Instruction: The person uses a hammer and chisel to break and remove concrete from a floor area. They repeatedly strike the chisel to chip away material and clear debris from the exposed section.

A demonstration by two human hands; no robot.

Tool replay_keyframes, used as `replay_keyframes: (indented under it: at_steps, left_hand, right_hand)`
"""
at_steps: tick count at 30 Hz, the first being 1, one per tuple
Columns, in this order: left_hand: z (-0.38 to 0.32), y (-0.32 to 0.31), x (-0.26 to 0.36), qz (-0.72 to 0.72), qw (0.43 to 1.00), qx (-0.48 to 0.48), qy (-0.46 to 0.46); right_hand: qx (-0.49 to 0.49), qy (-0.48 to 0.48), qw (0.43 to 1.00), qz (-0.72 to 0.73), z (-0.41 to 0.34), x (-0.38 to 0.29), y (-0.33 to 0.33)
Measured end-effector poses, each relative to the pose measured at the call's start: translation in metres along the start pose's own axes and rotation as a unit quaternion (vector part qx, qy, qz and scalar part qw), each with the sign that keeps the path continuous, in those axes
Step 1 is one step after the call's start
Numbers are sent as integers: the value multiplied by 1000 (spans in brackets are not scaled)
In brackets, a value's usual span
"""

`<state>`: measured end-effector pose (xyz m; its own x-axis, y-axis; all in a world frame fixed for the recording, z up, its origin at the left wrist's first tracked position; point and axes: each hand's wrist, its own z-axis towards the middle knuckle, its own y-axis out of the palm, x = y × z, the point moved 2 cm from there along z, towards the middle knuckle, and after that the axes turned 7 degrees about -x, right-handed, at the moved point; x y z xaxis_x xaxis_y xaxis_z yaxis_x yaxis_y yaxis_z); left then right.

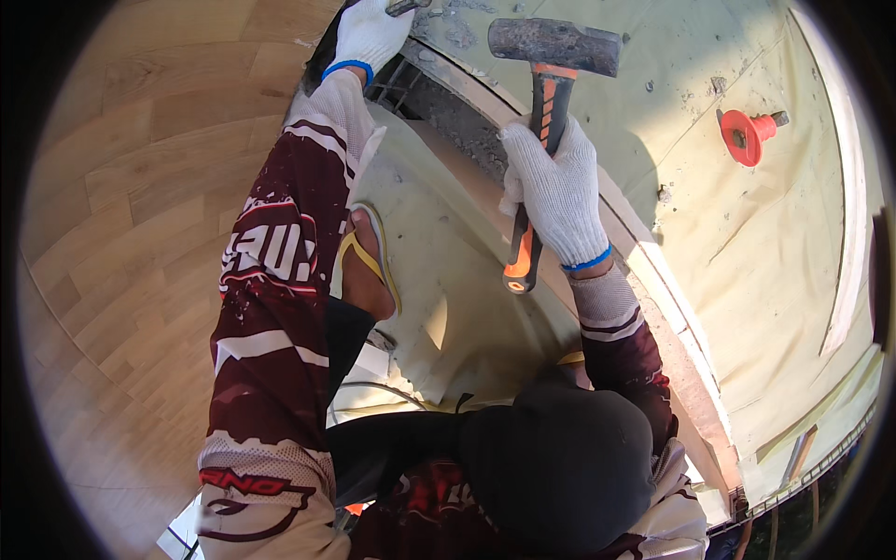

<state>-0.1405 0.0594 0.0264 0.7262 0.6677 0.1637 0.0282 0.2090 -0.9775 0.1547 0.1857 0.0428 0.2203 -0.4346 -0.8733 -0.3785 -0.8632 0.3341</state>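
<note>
My right hand (556, 185), in a white knit glove with a blue cuff, grips the black and orange handle of a sledgehammer (553, 45). Its worn steel head points toward the top of the view. At the top edge my left hand (374, 35), gloved the same way, is closed around a dark metal bar (407, 6), partly cut off by the frame. Below and between the hands lies a narrow opening (455, 119) with grey rubble inside. Crossed steel reinforcing bars (397, 85) show at its end near my left hand.
Wood-patterned panelling (154, 175) rises along the left. Yellowish sheeting (742, 224) with concrete crumbs covers the surface at right, where a red flared guard (742, 138) with a metal end lies. Beyond it is a pale wooden strip (847, 210). My sandalled foot (365, 262) stands below the opening.
</note>
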Motion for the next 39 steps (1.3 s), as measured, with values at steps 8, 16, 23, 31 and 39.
replay_keyframes:
  at_steps: [8, 16, 23, 31, 39]
  left_hand:
    - [-1, 20, -9, 4, 998, 52, -31]
    - [-12, 2, -10, 2, 996, 2, -89]
    - [-5, 11, -6, -8, 998, 60, -3]
    - [-2, 19, -11, 48, 997, 58, -22]
    - [-11, -7, -16, -19, 990, 83, -115]
  right_hand:
    - [308, -431, 830, -172, 8, -163, -74]
    - [-51, 104, 992, -42, 46, 14, 34]
    - [136, -167, 976, 31, -16, -101, -52]
    - [124, -302, 941, 94, 45, -81, -2]
    - [34, -193, 972, -126, -3, -77, -8]
